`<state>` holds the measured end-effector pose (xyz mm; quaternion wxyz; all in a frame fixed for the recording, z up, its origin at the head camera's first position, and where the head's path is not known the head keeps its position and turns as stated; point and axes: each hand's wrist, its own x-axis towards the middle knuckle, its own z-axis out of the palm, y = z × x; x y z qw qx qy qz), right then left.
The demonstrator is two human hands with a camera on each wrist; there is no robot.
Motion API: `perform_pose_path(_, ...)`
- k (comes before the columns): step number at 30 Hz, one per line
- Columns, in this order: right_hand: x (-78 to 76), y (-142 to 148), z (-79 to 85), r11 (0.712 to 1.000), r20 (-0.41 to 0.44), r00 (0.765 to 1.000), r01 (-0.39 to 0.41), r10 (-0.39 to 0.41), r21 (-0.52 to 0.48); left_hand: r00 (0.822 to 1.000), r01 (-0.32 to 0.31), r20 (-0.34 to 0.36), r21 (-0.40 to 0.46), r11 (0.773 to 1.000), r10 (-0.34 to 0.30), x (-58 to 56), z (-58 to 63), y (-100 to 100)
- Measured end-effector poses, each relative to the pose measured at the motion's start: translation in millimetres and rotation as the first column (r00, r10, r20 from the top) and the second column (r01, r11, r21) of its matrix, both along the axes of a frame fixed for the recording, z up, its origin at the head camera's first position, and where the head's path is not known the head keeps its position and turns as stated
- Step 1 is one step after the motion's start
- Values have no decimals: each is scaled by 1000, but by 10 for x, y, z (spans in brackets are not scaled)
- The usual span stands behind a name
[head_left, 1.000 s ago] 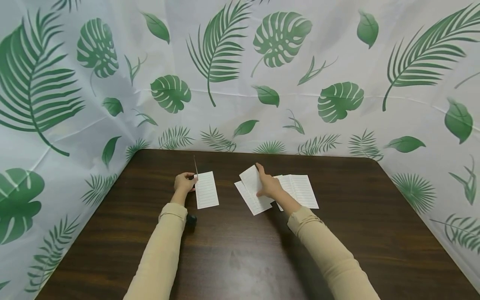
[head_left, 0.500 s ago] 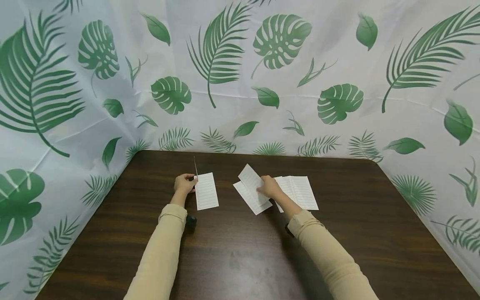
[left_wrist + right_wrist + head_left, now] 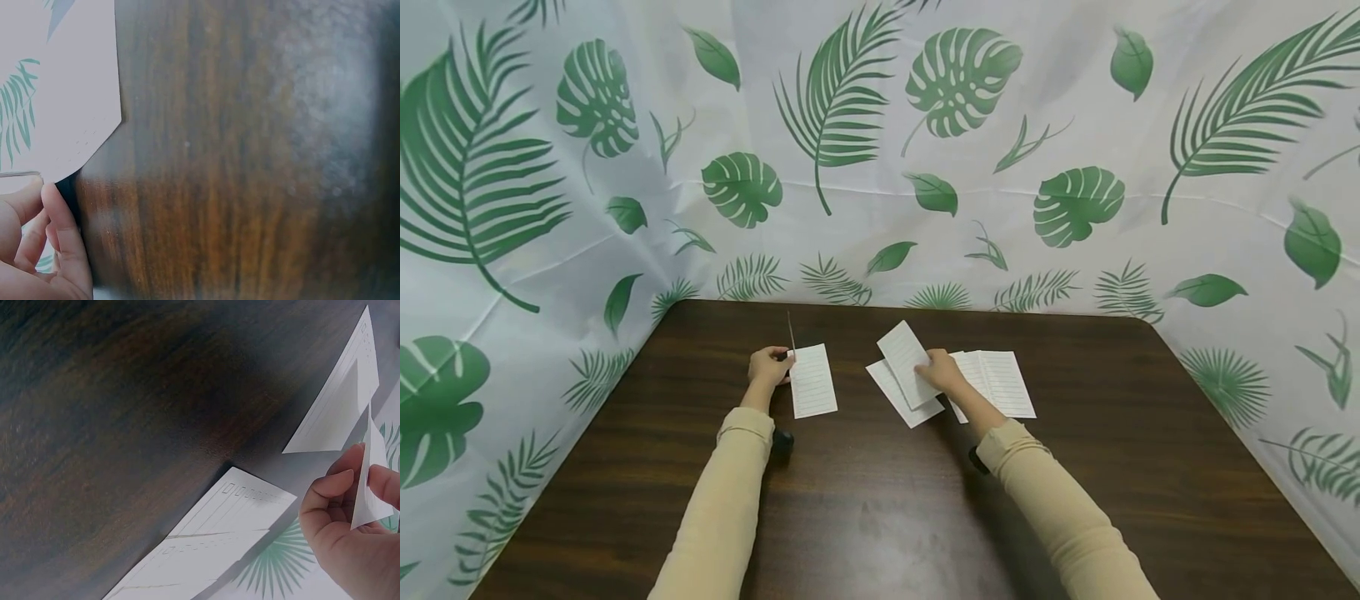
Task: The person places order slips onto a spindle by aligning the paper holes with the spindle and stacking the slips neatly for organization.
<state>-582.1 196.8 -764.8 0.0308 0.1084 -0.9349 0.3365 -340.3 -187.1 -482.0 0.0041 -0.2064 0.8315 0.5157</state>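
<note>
My left hand pinches a thin upright envelope by its edge. It shows only as a thin line in the head view. Just right of it, a white lined envelope lies flat on the table. My right hand holds another lined envelope between thumb and fingers, tilted above an envelope on the table. In the right wrist view, the held envelope appears nearly edge-on. Further right, overlapping envelopes are partly hidden by the right forearm; small printed boxes show along one edge.
The dark wooden table reaches back to a white cloth printed with green leaves, which hangs behind and at both sides. A black wrist device shows beside the left sleeve.
My right fingers have closed on the top envelope of the middle group and turned it more upright, with more of its lined face showing. My left hand stays in place.
</note>
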Motion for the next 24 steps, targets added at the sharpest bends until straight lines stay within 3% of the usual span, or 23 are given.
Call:
perform_pose_path(2, 190, -72, 237, 1000, -3, 1000, -1, 1, -11, 998, -30, -49, 25, 999, 31, -182, -247, -85)
perform_pose_path(4, 426, -169, 540, 1000, 7, 1000, -1, 1, -19, 993, -30, -117, 57, 998, 36, -413, -566, -213)
perform_pose_path(7, 806, -322, 1021, 1000, 43, 999, 3, -1, -31, 991, -31, -125, 88, 996, 42, -682, -883, -370)
perform_pose_path(10, 1152, -422, 1450, 997, 93, 995, -18, 25, -78, 993, 4, -118, 100, 995, 7, -749, -941, -412)
perform_pose_path(11, 1240, -445, 1549, 994, 88, 995, -26, 36, -104, 994, 24, -109, 103, 994, -12, -642, -809, -366)
perform_pose_path(14, 1403, -486, 1709, 982, 66, 995, -63, 76, -178, 994, 40, -106, 84, 996, -31, -590, -772, -345)
perform_pose_path(16, 1496, -537, 1795, 982, 106, 992, -54, 74, -182, 992, 32, -128, 89, 995, -20, -596, -823, -373)
perform_pose_path(17, 1492, -544, 1753, 974, 63, 994, -78, 93, -212, 993, 41, -113, 104, 994, -29, -597, -845, -407)
perform_pose_path(18, 1534, -578, 1785, 973, 90, 992, -71, 92, -218, 991, 28, -133, 115, 993, -13, -698, -997, -477)
perform_pose_path(19, 1599, -618, 1844, 976, 128, 989, -46, 75, -212, 992, 21, -129, 124, 992, -5, -727, -1039, -492)
perform_pose_path(21, 1942, -733, 2232, 977, 181, 982, -19, 59, -214, 988, -6, -151, 153, 988, 29, -797, -1151, -533)
perform_pose_path(22, 2080, -785, 2381, 976, 179, 983, -11, 51, -220, 990, 5, -142, 176, 984, 20, -694, -1031, -497)
perform_pose_path(23, 2188, -827, 2496, 975, 183, 982, -2, 44, -224, 993, 2, -117, 177, 984, 19, -671, -996, -490)
perform_pose_path(24, 2290, -870, 2622, 979, 221, 975, 27, 18, -200, 990, -12, -138, 185, 983, 38, -670, -1007, -477)
